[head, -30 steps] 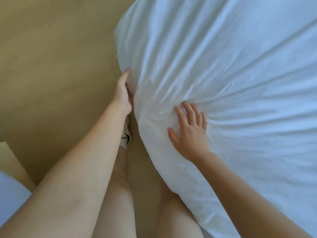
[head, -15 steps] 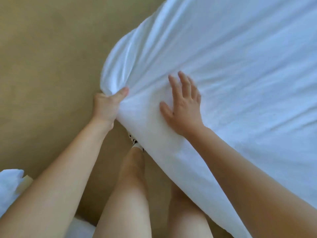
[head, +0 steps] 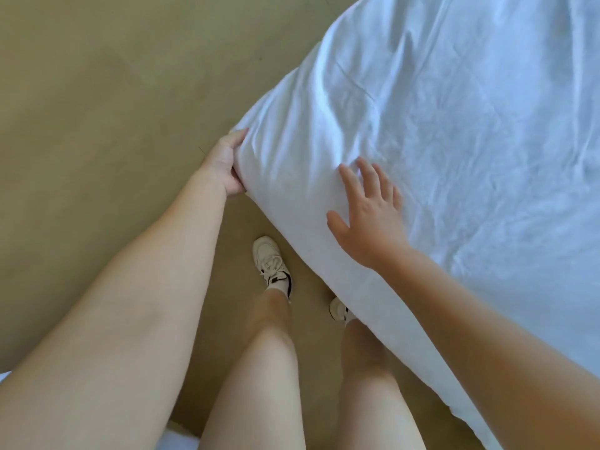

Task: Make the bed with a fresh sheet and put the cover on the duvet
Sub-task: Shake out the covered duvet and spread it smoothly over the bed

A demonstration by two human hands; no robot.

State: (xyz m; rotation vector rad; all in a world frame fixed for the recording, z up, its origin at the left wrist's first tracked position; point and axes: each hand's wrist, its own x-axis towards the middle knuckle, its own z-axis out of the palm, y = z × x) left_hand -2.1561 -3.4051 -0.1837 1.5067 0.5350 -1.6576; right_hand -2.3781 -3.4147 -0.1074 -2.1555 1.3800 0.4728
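A white sheet point(head: 454, 131) covers the bed and fills the right and upper part of the head view, wrinkled near the corner. My left hand point(head: 225, 164) grips the sheet at the bed's corner, thumb on top and fingers hidden under the fold. My right hand point(head: 370, 216) lies on the sheet a little inside the edge, fingers spread and straight, palm down. No duvet or cover can be told apart from the sheet.
Tan floor point(head: 97, 108) spreads to the left of the bed. My legs and white sneakers point(head: 271, 263) stand close against the bed's edge. A scrap of white fabric point(head: 178, 443) shows at the bottom edge.
My left hand has gone from lying along the bed's side to gripping the sheet's corner. My right hand stayed spread on the sheet. The view has lifted back, showing my feet.
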